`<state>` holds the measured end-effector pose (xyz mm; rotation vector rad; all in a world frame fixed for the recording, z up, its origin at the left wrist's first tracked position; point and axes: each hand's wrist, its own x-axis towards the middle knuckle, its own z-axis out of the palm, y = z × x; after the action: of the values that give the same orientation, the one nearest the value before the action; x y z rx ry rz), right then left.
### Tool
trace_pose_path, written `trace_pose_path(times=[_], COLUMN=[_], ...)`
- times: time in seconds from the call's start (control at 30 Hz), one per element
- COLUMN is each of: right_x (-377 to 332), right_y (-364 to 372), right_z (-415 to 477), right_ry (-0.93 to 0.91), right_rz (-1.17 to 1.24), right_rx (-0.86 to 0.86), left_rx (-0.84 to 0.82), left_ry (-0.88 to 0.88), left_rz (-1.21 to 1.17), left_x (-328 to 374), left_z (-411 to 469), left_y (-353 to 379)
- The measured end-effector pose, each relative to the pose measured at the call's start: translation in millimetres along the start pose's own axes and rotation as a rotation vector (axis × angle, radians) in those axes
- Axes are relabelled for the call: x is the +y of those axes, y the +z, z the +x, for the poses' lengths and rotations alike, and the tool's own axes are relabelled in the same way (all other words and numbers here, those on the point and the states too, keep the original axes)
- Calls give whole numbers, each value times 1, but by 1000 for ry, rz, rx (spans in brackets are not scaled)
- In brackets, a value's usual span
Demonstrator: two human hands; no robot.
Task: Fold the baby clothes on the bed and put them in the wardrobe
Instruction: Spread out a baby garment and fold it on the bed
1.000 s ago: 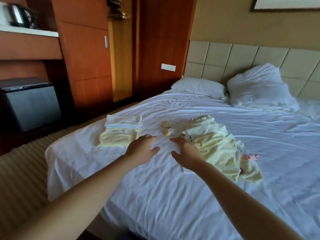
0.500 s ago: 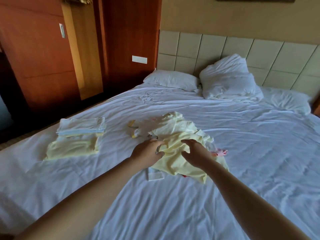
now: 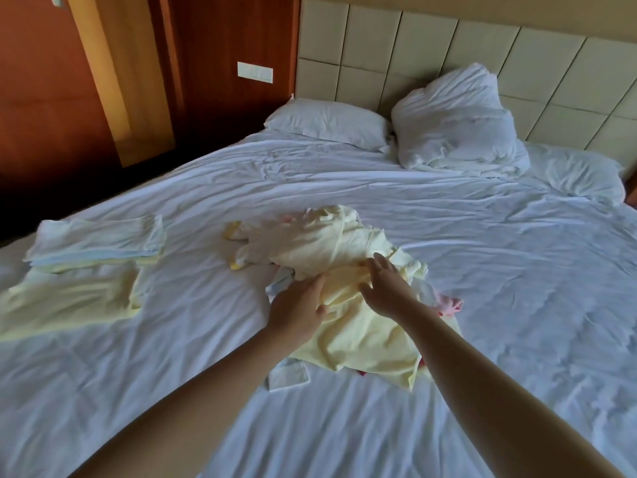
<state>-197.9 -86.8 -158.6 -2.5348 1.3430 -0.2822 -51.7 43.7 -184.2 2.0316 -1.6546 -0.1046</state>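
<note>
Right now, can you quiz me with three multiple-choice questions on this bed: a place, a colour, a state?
1. Where is the folded stack? A) left of the loose heap B) on a pillow C) on the floor
2. What colour is the garment that the left hand grips? A) red B) pale yellow C) black
3. How is the loose heap? A) hung up B) neatly folded C) crumpled
1 A: it sits to the heap's left. 2 B: the gripped cloth is pale yellow. 3 C: it lies bunched.

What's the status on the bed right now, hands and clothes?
Left hand grips the yellow garment atop the unfolded pile. Right hand rests on it, fingers straight. Folded stack off to the left, nothing in the way.
</note>
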Motion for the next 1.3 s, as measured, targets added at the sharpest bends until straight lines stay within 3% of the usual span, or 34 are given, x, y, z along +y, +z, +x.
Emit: trace_pose_path(times=[0.2, 0.4, 0.5, 0.67, 1.03, 1.2, 1.3], right_x=[3, -11, -24, -47, -85, -65, -35], right_y=[9, -12, -17, -3, 68, 59, 56], right_z=[-17, -74, -111, -169, -272, -288, -291], right_ry=[-98, -225, -262, -280, -222, -107, 6], right_rz=[50, 289, 448, 614, 599, 768, 599], right_rx=[123, 42, 40, -118, -350, -82, 30], left_rx=[68, 181, 110, 16, -251, -216, -110], left_ry=[35, 168, 136, 10, -63, -53, 33], left_rz=[-49, -131, -285, -256, 143, 72, -36], left_x=[1, 11, 20, 26, -7, 5, 29], left_z=[-1, -30, -71, -152, -259, -269, -262], left_y=[16, -2, -19, -41, -65, -65, -60])
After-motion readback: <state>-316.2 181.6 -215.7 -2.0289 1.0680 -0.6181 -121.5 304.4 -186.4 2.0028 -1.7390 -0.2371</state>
